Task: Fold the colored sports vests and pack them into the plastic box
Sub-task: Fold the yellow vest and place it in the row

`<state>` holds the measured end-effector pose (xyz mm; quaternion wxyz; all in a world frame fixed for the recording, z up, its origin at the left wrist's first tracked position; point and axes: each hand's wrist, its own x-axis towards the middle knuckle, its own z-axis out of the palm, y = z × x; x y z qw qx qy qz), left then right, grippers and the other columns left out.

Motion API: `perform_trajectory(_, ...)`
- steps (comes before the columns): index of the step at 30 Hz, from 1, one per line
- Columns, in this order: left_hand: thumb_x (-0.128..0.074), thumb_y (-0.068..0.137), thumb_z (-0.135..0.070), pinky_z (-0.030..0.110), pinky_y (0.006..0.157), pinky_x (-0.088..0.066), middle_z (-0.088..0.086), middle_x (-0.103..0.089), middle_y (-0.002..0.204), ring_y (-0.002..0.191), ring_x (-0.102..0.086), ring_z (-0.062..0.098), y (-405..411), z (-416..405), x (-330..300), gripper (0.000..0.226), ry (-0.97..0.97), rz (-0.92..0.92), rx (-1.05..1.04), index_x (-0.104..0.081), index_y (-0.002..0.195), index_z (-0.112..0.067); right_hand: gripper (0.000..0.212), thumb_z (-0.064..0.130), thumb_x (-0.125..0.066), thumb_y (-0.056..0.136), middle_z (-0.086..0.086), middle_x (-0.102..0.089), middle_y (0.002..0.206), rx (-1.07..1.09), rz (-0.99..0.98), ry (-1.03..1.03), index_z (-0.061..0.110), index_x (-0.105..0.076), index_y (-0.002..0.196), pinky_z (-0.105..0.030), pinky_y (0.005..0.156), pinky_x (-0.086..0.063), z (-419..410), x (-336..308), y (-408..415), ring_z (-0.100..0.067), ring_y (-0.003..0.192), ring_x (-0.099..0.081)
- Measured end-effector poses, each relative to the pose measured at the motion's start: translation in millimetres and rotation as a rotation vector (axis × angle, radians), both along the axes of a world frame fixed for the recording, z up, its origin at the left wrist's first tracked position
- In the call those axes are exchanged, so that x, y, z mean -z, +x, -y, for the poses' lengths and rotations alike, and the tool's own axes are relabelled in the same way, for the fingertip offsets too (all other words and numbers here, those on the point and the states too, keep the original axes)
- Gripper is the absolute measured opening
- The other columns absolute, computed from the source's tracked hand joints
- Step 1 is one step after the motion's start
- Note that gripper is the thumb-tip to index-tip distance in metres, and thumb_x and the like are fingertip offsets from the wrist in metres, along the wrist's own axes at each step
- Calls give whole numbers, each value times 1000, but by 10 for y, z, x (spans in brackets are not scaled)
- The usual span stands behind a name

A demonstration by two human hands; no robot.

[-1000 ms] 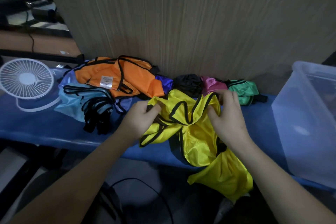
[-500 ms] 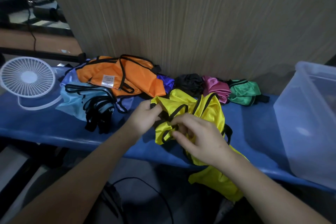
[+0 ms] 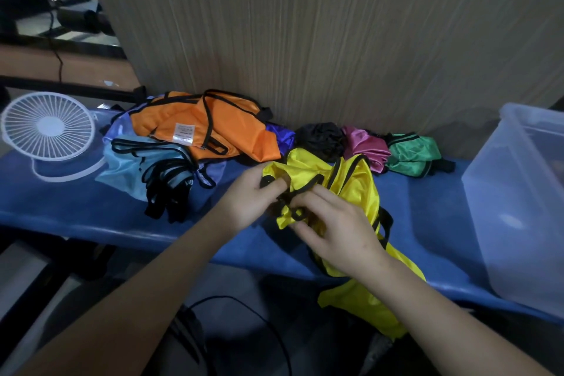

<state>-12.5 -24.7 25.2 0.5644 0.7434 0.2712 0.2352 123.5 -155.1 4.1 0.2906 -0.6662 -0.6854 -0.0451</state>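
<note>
Right hand (image 3: 337, 230) still pinching yellow vest (image 3: 351, 180).

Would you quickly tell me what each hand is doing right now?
Left hand: pinching the yellow vest at its black trim.
Right hand: fingers curled, gripping the same yellow vest.

A: What are the hands doing?
B: The left hand (image 3: 247, 198) and right hand (image 3: 335, 229) both pinch the black-trimmed top of a yellow vest (image 3: 351, 183), whose lower part hangs over the front edge of the blue desk (image 3: 91, 207).
A: And around it?
B: An orange vest (image 3: 225, 128) tops a pile along the back edge, with black, pink and green vests (image 3: 412, 152) beside it. A white fan (image 3: 47, 127) stands at the left end, the plastic box (image 3: 518, 198) at the right.
</note>
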Motion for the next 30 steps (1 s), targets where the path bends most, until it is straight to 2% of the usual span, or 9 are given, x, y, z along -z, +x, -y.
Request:
perform_trajectory(2,-59,98,-17,14,57,-46,-22,-63,66,63,-60,-3,-10,-10,13,15,102,-16,-1,-62,92,-30,21,39,-56,91,12,-53,95,2,-33,9,25,-60,106,-35,54,-50,4,-4,10,-10,74,-55)
perform_trajectory(5,-60,98,-27,40,56,-58,-15,-63,71,66,-65,15,-28,-20,58,5,155,-31,-25,-61,100,-31,17,36,-57,88,12,-48,91,-10,-95,16,22,-57,98,-39,54,-49,6,-6,18,-12,71,-52)
perform_trajectory(7,-59,98,-31,47,68,-59,-15,-66,78,74,-67,14,-37,-26,81,5,247,-50,-46,-61,102,-35,13,31,-59,85,11,-44,90,-38,-173,11,20,-55,91,-39,55,-47,7,-14,18,-15,71,-51)
perform_trajectory(13,-65,92,-14,32,80,-51,-13,-65,96,94,-63,10,-50,-27,96,14,543,23,-115,-68,101,-24,24,9,-69,82,7,-49,73,-82,-352,1,19,-47,76,-32,59,-42,27,-72,75,-14,69,-50)
perform_trajectory(16,-67,92,-15,28,79,-53,-12,-68,97,96,-66,8,-74,-28,85,20,511,38,-101,-66,108,-27,24,11,-73,86,6,-54,73,-55,-406,-10,20,-50,84,-33,58,-45,55,-96,120,-16,65,-54)
perform_trajectory(19,-70,93,-22,26,77,-53,-14,-70,96,94,-66,9,-92,-17,86,15,561,47,-65,-70,108,-24,18,16,-73,88,10,-62,84,-47,-401,-1,21,-58,96,-34,67,-52,101,-123,151,-14,77,-63)
perform_trajectory(21,-69,93,-28,25,75,-51,-15,-70,92,90,-66,9,-98,-4,84,10,576,45,-59,-73,102,-24,17,20,-73,90,14,-66,91,-39,-370,-17,22,-63,103,-27,69,-51,134,-152,178,-9,83,-65)
perform_trajectory(26,-64,97,-33,24,75,-47,-14,-61,98,92,-60,8,-141,-1,36,17,692,44,-125,-74,97,-19,13,20,-73,90,37,-58,79,20,-303,-17,23,-70,102,-10,56,-34,230,-327,230,0,62,-55)
perform_trajectory(30,-64,97,-21,22,72,-46,-10,-63,94,88,-62,11,-243,51,-193,8,669,90,-173,-71,94,-17,9,20,-74,89,29,-60,71,63,-374,12,21,-69,97,-11,53,-33,380,-469,287,-2,55,-52)
